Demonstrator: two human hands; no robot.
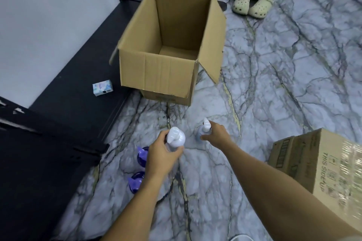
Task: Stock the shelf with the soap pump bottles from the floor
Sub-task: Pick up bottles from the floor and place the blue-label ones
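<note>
My left hand (162, 152) grips a white pump bottle (176, 139) around its body, low over the marble floor. My right hand (216, 133) curls around a second clear bottle with a white pump (204, 127) that stands on the floor. Two bottles with purple pumps (142, 153) (136, 181) stand on the floor left of my left forearm, partly hidden by it. The black metal shelf (78, 92) runs along the left, its low board at floor level.
An open, empty cardboard box (168, 49) stands ahead by the shelf. A small blue-white carton (102, 87) sits on the low shelf board. A taped cardboard box (323, 164) is at the right. Shoes (252, 4) lie at the back.
</note>
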